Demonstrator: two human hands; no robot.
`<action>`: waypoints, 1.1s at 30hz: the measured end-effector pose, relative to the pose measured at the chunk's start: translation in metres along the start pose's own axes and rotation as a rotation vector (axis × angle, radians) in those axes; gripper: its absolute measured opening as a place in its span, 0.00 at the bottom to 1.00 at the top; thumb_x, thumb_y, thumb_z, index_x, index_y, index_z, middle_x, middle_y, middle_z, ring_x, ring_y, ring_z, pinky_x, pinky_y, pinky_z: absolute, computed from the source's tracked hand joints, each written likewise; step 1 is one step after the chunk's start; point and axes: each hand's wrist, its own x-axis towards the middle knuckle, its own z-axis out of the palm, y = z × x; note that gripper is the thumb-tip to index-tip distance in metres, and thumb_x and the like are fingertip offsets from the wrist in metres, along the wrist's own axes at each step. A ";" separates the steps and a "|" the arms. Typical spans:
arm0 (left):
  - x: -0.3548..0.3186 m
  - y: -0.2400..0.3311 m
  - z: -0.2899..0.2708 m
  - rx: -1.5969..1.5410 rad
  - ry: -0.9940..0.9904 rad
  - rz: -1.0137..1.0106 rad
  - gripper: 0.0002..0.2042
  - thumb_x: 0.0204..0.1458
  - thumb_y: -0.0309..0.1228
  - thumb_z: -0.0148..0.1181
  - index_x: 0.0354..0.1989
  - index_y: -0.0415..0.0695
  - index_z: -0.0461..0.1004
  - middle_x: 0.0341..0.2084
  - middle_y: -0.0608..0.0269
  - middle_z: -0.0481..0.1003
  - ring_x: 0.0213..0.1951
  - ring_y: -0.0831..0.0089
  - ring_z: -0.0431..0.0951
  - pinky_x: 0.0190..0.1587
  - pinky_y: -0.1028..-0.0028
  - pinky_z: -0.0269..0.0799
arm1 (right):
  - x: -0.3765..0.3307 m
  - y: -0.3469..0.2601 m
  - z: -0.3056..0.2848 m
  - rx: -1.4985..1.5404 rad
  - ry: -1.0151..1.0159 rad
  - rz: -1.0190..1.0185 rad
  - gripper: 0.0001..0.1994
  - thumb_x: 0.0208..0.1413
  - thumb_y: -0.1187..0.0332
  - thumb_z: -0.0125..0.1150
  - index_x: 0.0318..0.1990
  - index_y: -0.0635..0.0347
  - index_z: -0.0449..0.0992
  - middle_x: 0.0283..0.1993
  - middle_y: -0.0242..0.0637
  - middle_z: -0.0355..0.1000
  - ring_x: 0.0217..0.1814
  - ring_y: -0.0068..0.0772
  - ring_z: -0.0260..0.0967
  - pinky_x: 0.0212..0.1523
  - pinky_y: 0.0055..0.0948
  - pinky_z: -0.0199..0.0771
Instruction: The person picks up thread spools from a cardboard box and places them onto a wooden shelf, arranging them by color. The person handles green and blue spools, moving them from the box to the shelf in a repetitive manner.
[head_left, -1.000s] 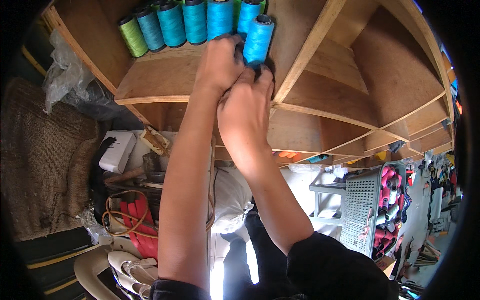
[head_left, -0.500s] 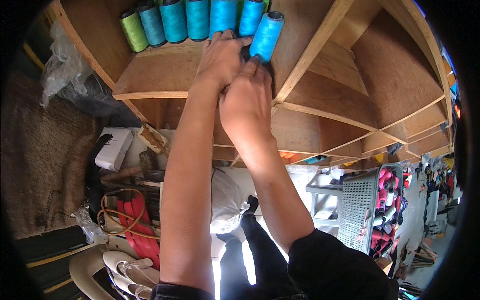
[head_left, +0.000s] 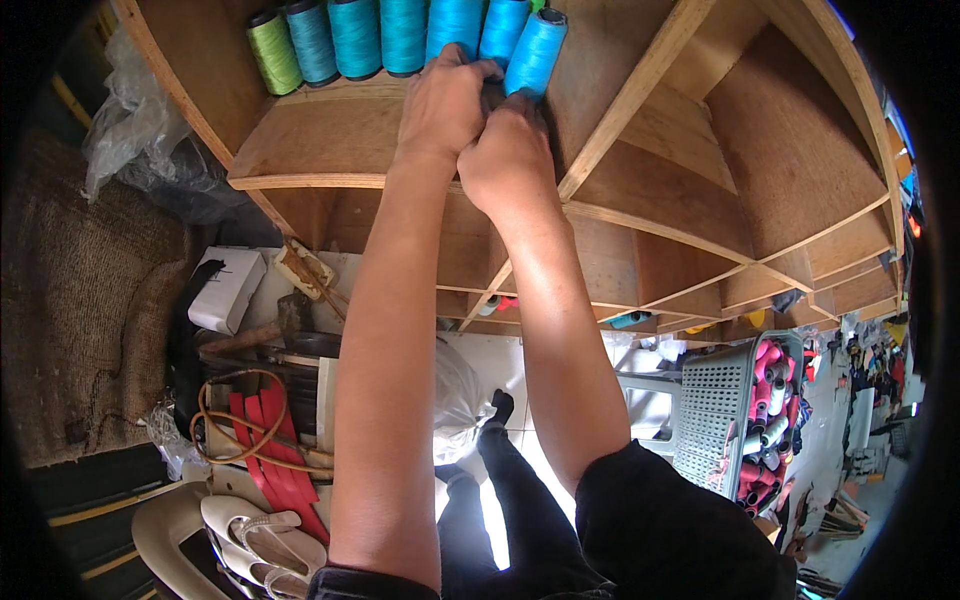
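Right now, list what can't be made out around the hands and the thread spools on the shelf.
- Head view: both hands, left hand and right hand, cover whatever sits between them; their grip cannot be judged.
- Blue spool: its lower end is hidden behind the fingers.
- Row of spools: tops cut off by the upper edge.
- Grey basket: its spools are too small to count.
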 end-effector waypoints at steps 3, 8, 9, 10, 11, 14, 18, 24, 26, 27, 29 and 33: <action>-0.002 0.001 0.002 0.013 0.040 0.018 0.19 0.46 0.22 0.62 0.47 0.54 0.81 0.46 0.50 0.73 0.52 0.52 0.74 0.56 0.57 0.70 | 0.001 0.002 0.002 0.007 0.001 -0.001 0.23 0.54 0.76 0.54 0.55 0.83 0.63 0.53 0.72 0.69 0.57 0.67 0.69 0.59 0.52 0.69; 0.000 0.006 0.002 0.031 0.086 0.034 0.19 0.45 0.21 0.63 0.47 0.52 0.81 0.45 0.51 0.73 0.51 0.52 0.74 0.55 0.58 0.71 | 0.004 0.002 0.002 0.096 0.080 0.011 0.25 0.55 0.75 0.52 0.58 0.83 0.61 0.51 0.72 0.70 0.57 0.68 0.68 0.59 0.52 0.68; 0.000 0.004 0.003 0.028 0.097 0.044 0.18 0.44 0.21 0.63 0.46 0.51 0.80 0.45 0.51 0.73 0.51 0.52 0.74 0.54 0.57 0.71 | 0.006 0.001 0.002 0.098 0.059 0.026 0.25 0.55 0.75 0.53 0.59 0.83 0.60 0.51 0.72 0.70 0.57 0.68 0.68 0.59 0.52 0.69; 0.000 0.002 0.003 0.026 0.108 0.054 0.18 0.43 0.21 0.63 0.45 0.49 0.80 0.45 0.51 0.73 0.51 0.52 0.74 0.54 0.57 0.71 | 0.008 0.000 0.002 0.101 0.039 0.040 0.26 0.55 0.75 0.53 0.59 0.82 0.60 0.50 0.72 0.71 0.56 0.68 0.69 0.58 0.52 0.69; -0.001 0.000 0.003 0.044 0.142 0.044 0.17 0.43 0.21 0.63 0.44 0.48 0.79 0.44 0.51 0.73 0.49 0.53 0.74 0.52 0.57 0.71 | 0.010 -0.001 0.002 0.104 0.019 0.054 0.26 0.55 0.75 0.53 0.60 0.82 0.59 0.50 0.72 0.71 0.56 0.68 0.69 0.58 0.53 0.69; -0.002 0.009 -0.007 0.093 0.300 0.030 0.15 0.43 0.21 0.62 0.42 0.46 0.77 0.43 0.51 0.73 0.47 0.52 0.74 0.49 0.57 0.71 | 0.011 0.002 0.004 0.050 0.035 0.044 0.26 0.55 0.74 0.53 0.60 0.82 0.59 0.49 0.72 0.71 0.55 0.69 0.70 0.55 0.53 0.71; 0.000 0.014 -0.013 0.058 0.585 0.176 0.14 0.44 0.21 0.60 0.42 0.43 0.75 0.41 0.50 0.73 0.44 0.50 0.72 0.47 0.58 0.70 | 0.007 -0.001 -0.012 0.147 -0.087 0.065 0.30 0.53 0.78 0.54 0.61 0.92 0.55 0.63 0.79 0.57 0.68 0.70 0.58 0.68 0.46 0.63; 0.053 0.020 -0.051 0.258 0.138 0.432 0.36 0.42 0.30 0.64 0.65 0.48 0.63 0.66 0.50 0.61 0.68 0.46 0.57 0.70 0.45 0.42 | 0.001 -0.003 -0.001 0.037 0.045 0.032 0.22 0.51 0.80 0.56 0.55 0.81 0.63 0.43 0.66 0.72 0.49 0.64 0.71 0.51 0.51 0.72; 0.050 0.014 -0.037 0.239 0.092 0.453 0.35 0.41 0.30 0.63 0.64 0.48 0.64 0.64 0.51 0.63 0.67 0.46 0.58 0.70 0.45 0.43 | -0.003 -0.005 -0.009 0.066 0.073 0.040 0.20 0.52 0.80 0.55 0.53 0.79 0.66 0.39 0.63 0.74 0.45 0.62 0.74 0.47 0.52 0.74; 0.048 0.016 -0.034 0.229 0.070 0.467 0.34 0.41 0.30 0.63 0.63 0.48 0.64 0.63 0.51 0.63 0.66 0.46 0.59 0.70 0.45 0.43 | -0.005 -0.007 -0.011 0.066 0.123 0.012 0.19 0.52 0.80 0.55 0.52 0.78 0.66 0.38 0.63 0.74 0.45 0.61 0.75 0.46 0.52 0.73; 0.051 0.019 -0.032 0.188 0.076 0.468 0.34 0.42 0.32 0.64 0.63 0.48 0.65 0.62 0.51 0.64 0.66 0.48 0.59 0.70 0.45 0.43 | -0.012 -0.009 -0.025 0.032 0.104 -0.083 0.21 0.49 0.81 0.57 0.53 0.78 0.65 0.41 0.62 0.73 0.46 0.61 0.73 0.48 0.52 0.74; 0.040 0.003 -0.011 0.292 0.269 0.489 0.33 0.44 0.41 0.62 0.63 0.46 0.66 0.63 0.52 0.64 0.67 0.50 0.57 0.71 0.46 0.42 | -0.016 -0.027 -0.084 -0.053 0.081 -0.667 0.16 0.51 0.79 0.56 0.49 0.73 0.70 0.36 0.59 0.73 0.39 0.58 0.74 0.39 0.48 0.74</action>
